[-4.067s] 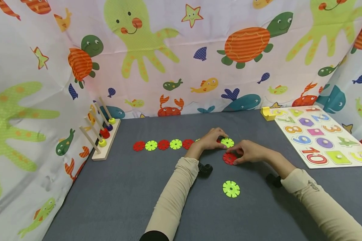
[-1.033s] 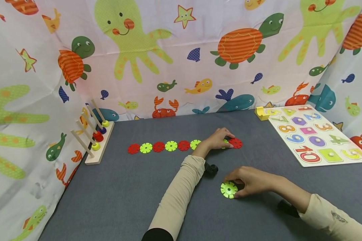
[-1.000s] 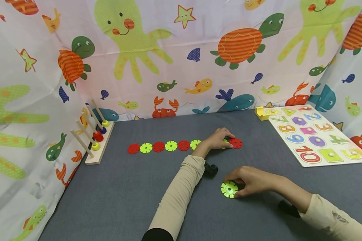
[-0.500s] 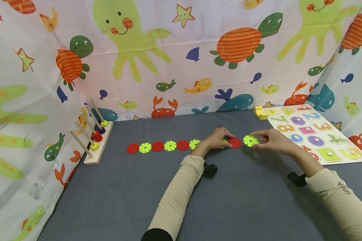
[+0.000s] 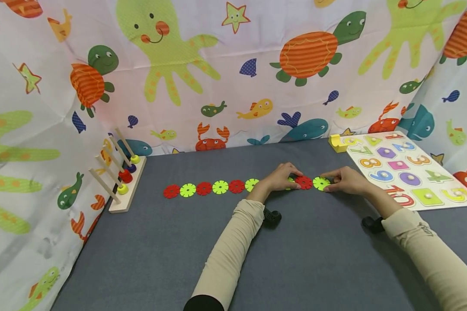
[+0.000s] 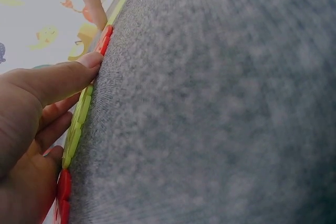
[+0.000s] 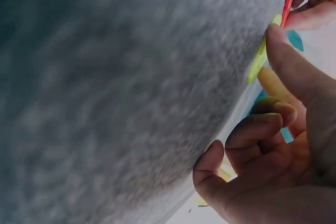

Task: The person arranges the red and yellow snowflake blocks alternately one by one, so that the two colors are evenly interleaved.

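A row of red and lime-green notched plastic discs lies across the table, colours alternating from a red disc at the left. My left hand holds the row's right-hand red disc with thumb and fingertips, partly covering the green disc beside it. My right hand pinches the last green disc between thumb and index finger, at the right end. In the right wrist view this green disc lies by the red one's edge; whether they touch is unclear. The left hand hides the discs beneath it.
A wooden peg stand with coloured rings stands at the left. At the right lies a number and shape puzzle board, with a yellow block at its far left corner. A sea-animal printed curtain borders the table.
The right hand set a red disc at the row's end, took the green disc from the near table, and carried it up beside that red disc. The left hand moved slightly right along the row.
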The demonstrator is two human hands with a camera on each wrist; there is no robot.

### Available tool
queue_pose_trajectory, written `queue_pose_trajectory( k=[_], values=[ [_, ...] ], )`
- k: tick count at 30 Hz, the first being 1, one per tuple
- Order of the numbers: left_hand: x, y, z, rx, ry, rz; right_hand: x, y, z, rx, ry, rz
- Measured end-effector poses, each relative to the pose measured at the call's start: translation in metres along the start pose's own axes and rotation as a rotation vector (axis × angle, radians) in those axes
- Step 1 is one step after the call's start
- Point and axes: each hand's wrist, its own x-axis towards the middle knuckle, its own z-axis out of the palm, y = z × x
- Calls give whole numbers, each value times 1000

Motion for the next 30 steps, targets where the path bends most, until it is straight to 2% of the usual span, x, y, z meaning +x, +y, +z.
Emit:
queue_pose_trajectory(
  k=[14,21,26,30],
  values=[
    [-5,-7,-1,-1,-3,-25,10,-4,5,-30,-14,-5],
    [-9,-8,-5,-10,0,-57,16,-6,5,-4,-30,-31],
    [-11,-3,-4,17,-20,-56,12,2,7,53,-38,-46],
    [-15,-1,-5,24,-18,-36,4,6,6,42,-16,-38]
  ],
)
